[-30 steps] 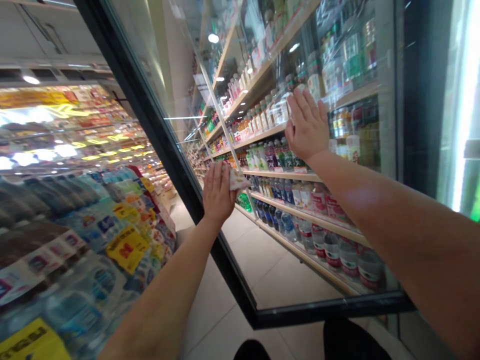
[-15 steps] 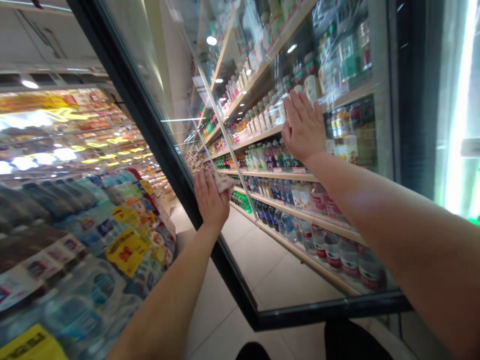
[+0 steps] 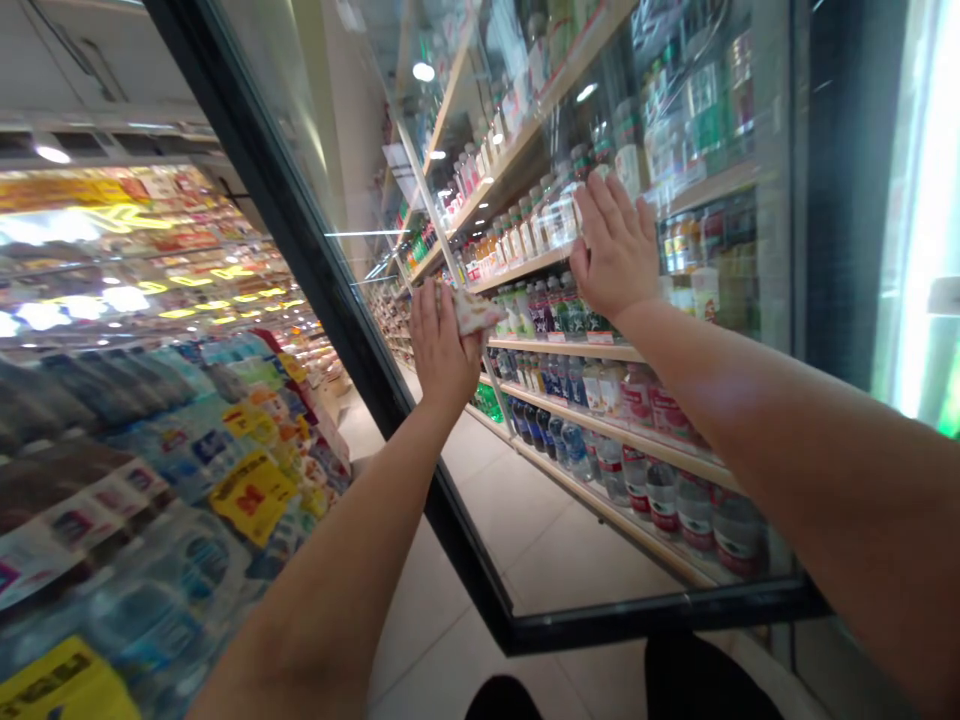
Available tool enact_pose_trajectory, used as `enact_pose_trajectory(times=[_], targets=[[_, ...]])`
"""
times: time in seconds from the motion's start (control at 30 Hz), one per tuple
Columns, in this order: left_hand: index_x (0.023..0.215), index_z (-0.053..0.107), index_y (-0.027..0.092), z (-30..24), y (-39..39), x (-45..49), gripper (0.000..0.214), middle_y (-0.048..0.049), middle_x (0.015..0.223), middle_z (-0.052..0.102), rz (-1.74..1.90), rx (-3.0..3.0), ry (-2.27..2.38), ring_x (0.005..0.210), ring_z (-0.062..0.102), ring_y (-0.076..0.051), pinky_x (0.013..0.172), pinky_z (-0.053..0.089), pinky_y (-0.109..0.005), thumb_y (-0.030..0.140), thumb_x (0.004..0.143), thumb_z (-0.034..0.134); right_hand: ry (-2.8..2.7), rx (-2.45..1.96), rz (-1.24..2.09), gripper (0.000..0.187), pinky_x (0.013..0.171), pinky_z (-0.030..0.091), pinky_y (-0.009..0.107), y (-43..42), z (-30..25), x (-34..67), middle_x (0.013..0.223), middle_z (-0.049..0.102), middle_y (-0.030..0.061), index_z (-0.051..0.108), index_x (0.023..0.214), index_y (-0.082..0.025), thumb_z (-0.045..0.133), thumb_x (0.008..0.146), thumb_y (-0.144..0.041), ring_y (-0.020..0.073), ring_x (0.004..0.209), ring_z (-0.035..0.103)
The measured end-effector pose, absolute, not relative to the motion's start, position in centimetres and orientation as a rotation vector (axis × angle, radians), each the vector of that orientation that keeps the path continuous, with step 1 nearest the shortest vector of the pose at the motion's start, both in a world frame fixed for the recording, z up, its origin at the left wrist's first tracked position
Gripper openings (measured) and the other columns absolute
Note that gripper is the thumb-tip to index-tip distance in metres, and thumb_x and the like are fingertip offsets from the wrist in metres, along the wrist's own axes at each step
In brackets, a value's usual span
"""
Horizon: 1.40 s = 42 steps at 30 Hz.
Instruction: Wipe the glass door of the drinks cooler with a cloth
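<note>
A glass door with a black frame stands swung out in front of me. My left hand presses a folded, pale patterned cloth against the glass, a little right of the slanted frame edge. Part of the cloth is hidden under the palm and fingers. Higher up and to the right, my right hand lies flat on the same pane, its fingers stretched out and nothing in it. Through the glass or mirrored in it, shelves of bottled drinks show behind both hands.
Stacked packs of bottles with yellow price signs stand at the left. A tiled floor runs below the door, and my dark shoe shows at the bottom. A bright light strip glows at the right.
My left hand has slid up and to the right across the glass with the cloth. My right hand stays at nearly the same place on the pane.
</note>
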<state>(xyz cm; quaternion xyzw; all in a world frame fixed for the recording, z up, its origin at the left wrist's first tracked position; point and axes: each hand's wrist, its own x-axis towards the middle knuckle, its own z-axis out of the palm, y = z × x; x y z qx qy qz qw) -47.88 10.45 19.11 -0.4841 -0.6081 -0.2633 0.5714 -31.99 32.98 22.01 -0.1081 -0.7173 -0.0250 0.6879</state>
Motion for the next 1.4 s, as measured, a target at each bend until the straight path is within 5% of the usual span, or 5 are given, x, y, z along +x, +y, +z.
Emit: enact_pose_trajectory(times=[0.4,0.73,0.93,1.2,1.4], targets=[[0.157,0.032,0.011,16.2,11.6,-45.4,0.069,-0.0208,0.162,0.036,-0.2,-1.384,-1.389,0.157,0.017,-0.034,0.127,0.023,-0.056,0.049,0.102,0.05,-1.607,-0.306,-0.161,0.06,0.129,0.019,0.053,32.6,22.0,-31.6,0.166,0.031,0.0056,0.037,0.157,-0.018,0.036,0.098,-0.027,0.0233,0.156,0.026],[0.16,0.025,0.011,21.0,14.7,-45.5,0.067,-0.0156,0.169,0.023,-0.46,-1.217,-1.355,0.16,0.005,-0.029,0.131,0.017,-0.058,0.048,0.106,0.04,-1.621,-0.306,-0.158,0.06,0.129,0.02,0.053,32.7,22.1,-31.6,0.167,0.03,0.0039,0.037,0.157,-0.018,0.037,0.098,-0.027,0.0235,0.156,0.024],[0.155,0.035,0.008,19.4,14.8,-44.4,0.063,-0.0181,0.162,0.039,-0.021,-1.518,-1.219,0.156,0.022,-0.032,0.129,0.025,-0.05,0.042,0.103,0.05,-1.59,-0.28,-0.136,0.06,0.129,0.02,0.054,33.0,22.2,-31.9,0.166,0.032,0.0012,0.039,0.156,-0.019,0.036,0.097,-0.027,0.0239,0.155,0.026],[0.159,0.023,0.009,22.0,14.7,-45.7,0.065,-0.0166,0.169,0.024,-0.371,-1.197,-1.33,0.159,0.008,-0.028,0.13,0.018,-0.055,0.04,0.106,0.042,-1.609,-0.292,-0.153,0.059,0.129,0.019,0.054,32.9,22.1,-31.9,0.167,0.03,0.004,0.036,0.157,-0.018,0.036,0.099,-0.028,0.0226,0.156,0.024],[0.157,0.034,0.011,19.3,15.5,-44.2,0.06,-0.014,0.163,0.038,0.241,-1.69,-1.103,0.157,0.019,-0.028,0.13,0.022,-0.046,0.033,0.103,0.046,-1.624,-0.298,-0.14,0.059,0.129,0.019,0.053,32.8,22.1,-31.8,0.167,0.03,0.0044,0.036,0.157,-0.02,0.036,0.099,-0.027,0.0224,0.157,0.023]])
